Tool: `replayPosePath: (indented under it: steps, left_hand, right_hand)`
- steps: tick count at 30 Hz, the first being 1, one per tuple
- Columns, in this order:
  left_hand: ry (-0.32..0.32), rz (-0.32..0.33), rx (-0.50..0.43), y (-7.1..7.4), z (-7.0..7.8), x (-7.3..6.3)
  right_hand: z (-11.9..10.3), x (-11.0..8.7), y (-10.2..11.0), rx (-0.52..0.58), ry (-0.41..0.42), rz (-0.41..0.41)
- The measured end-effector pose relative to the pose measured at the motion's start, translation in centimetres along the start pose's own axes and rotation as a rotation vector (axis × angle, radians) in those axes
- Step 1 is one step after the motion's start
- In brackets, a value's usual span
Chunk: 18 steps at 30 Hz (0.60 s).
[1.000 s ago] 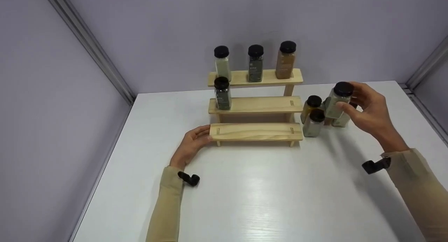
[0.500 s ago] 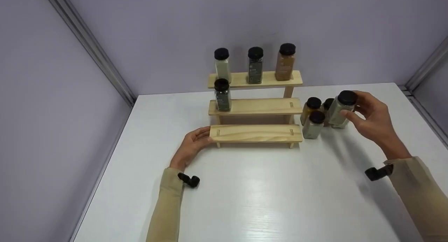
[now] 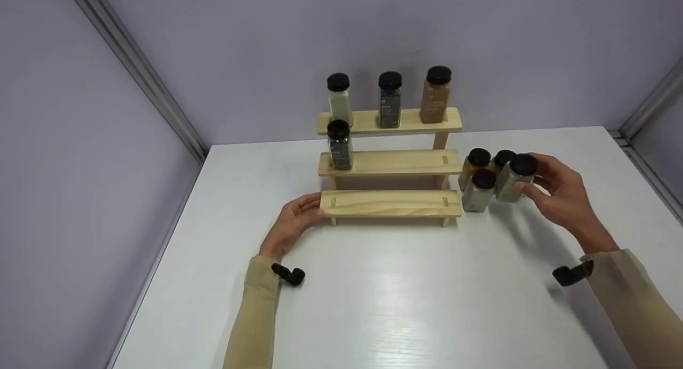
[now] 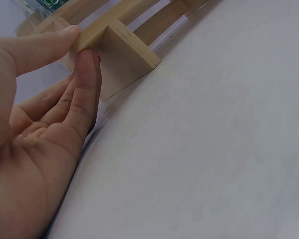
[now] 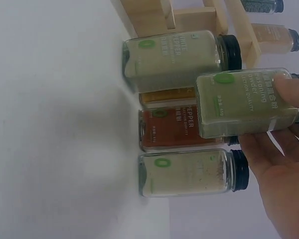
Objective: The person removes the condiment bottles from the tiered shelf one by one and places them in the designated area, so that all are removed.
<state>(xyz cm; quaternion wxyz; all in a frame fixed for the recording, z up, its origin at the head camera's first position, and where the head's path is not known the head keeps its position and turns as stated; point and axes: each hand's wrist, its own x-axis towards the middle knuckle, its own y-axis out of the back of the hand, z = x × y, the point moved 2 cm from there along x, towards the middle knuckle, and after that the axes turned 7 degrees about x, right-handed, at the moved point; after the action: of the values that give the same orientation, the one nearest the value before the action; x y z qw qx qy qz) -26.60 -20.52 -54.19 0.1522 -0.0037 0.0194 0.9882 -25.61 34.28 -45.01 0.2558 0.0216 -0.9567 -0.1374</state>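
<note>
Right hand (image 3: 563, 195), right side of the head frame: thumb and fingers grasped a square-sided, clear glass jar of pale green powder with a black cap (image 3: 510, 189). In the right wrist view the thumb lay on its label face near the cap, with the fingers on the other side; the lower body projected past the fingertips toward the frame centre. Its base was off the white tabletop (image 3: 373, 305). In the head view the jar leaned, cap toward upper right.

Left hand (image 3: 292, 219), centre-left: pinched the left end of the lowest shelf of a three-tier, pale wooden rack (image 3: 392, 202), thumb on top, fingertip below.

Around the held jar, right of the rack: a black-capped glass jar labelled white pepper (image 3: 476, 199) just to its left; a jar of yellow powder (image 3: 470, 169) and a jar of red-brown powder (image 5: 169, 128) behind; a jar of cream powder (image 5: 184, 173) low in the right wrist frame.

On the rack: pale (image 3: 340, 105), dark (image 3: 389, 106) and orange-brown (image 3: 435, 101) jars upright along the top tier; another dark jar (image 3: 340, 151) at the middle tier's left end.
</note>
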Motion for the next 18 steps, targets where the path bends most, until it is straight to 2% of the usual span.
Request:
replayPosePath:
  steps: [18]
  left_hand:
    - [0.003, -0.002, -0.021, 0.0, 0.0, 0.0]
  right_hand:
    - [3.0, -1.5, -0.7, -0.072, -0.091, -0.011]
